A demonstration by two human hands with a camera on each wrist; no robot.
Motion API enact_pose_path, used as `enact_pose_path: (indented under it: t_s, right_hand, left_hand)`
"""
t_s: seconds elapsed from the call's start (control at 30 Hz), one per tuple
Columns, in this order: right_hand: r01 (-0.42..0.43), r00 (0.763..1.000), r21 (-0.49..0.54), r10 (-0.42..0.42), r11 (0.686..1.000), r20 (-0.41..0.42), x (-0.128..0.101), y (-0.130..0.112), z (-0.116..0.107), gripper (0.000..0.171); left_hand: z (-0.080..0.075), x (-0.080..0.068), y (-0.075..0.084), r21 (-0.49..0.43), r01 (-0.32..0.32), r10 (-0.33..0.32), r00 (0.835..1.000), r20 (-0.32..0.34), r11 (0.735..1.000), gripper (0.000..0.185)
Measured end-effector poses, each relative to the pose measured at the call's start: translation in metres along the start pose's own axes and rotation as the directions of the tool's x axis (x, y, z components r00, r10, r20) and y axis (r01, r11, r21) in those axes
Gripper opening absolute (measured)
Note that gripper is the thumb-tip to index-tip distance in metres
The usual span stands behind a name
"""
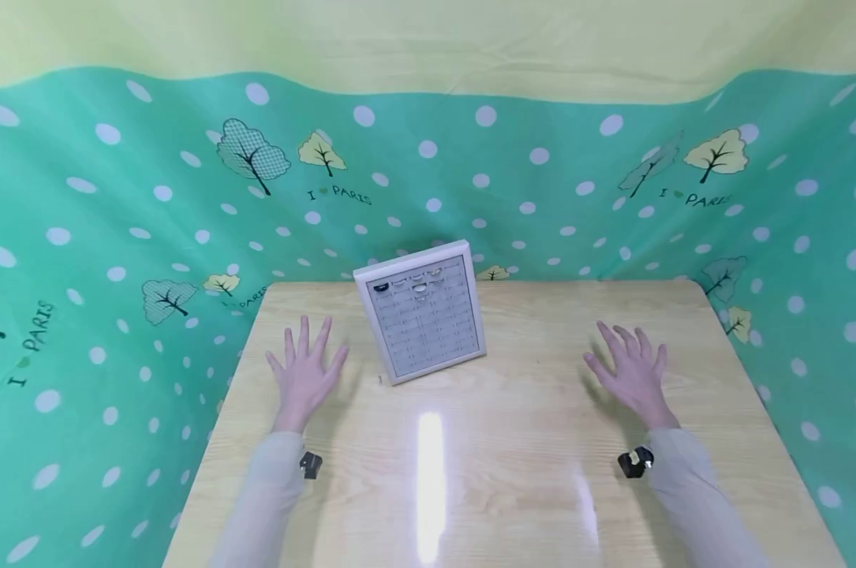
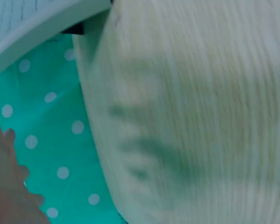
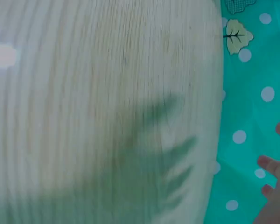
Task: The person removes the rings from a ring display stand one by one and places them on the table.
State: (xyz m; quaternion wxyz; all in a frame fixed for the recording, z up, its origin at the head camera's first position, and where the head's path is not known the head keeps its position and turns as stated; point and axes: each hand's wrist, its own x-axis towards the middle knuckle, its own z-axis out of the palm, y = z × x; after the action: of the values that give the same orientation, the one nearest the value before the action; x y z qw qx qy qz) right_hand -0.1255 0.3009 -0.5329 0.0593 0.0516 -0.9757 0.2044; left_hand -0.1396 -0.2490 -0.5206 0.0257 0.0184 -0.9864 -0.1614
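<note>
Both sleeved forearms are reaching over the wooden table [image 1: 513, 473]. Left hand [image 1: 304, 371] and right hand [image 1: 632, 371] are hovering flat, fingers spread, holding nothing, flanking the white ring display tray [image 1: 422, 312]. Approaching the tray's frame evenly from both sides looks wisest, lest it tip.

Your left hand [image 1: 305, 371] hovers palm down just left of the grey display tray [image 1: 422, 312], fingers straight and spread, holding nothing. Your right hand [image 1: 632, 369] is well to the right of that tray, also palm down, fingers spread and slightly relaxed, gripping nothing. Both forearms reach forward in pale sleeves, each with a small dark camera clipped at the wrist.
</note>
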Motion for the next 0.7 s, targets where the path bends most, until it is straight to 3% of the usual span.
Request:
enact_pose_path:
  t_s: [0.3,0.37,0.43,0.5,0.63,0.7]
  right_hand:
    - [0.023,0.998,0.193,-0.011,0.981,-0.065,-0.006,-0.024,0.027,0.059]
    - [0.026,0.998,0.226,-0.012,0.974,-0.065,-0.005,-0.028,0.032,0.058]
    - [0.027,0.998,0.252,-0.011,0.967,-0.062,-0.005,-0.032,0.037,0.057]
    - [0.025,0.998,0.275,-0.009,0.961,-0.06,-0.004,-0.036,0.041,0.056]
    - [0.023,0.998,0.308,-0.006,0.951,-0.059,-0.006,-0.044,0.048,0.055]
    - [0.029,0.998,0.318,-0.009,0.948,-0.064,-0.008,-0.047,0.051,0.053]
  left_hand:
    - [-0.002,0.013,0.036,-0.227,-0.063,0.062,0.998,-0.011,0.972,0.069]
    - [-0.005,0.02,0.043,-0.285,-0.079,0.072,0.997,-0.036,0.955,0.07]
    - [-0.008,0.028,0.048,-0.379,-0.088,0.072,0.996,-0.056,0.921,0.071]
    - [-0.011,0.037,0.052,-0.499,-0.102,0.079,0.995,-0.068,0.86,0.071]
    - [-0.022,0.05,0.065,-0.743,-0.146,0.129,0.988,-0.08,0.653,0.069]
    - [-0.031,0.052,0.074,-0.811,-0.144,0.148,0.986,-0.072,0.567,0.068]
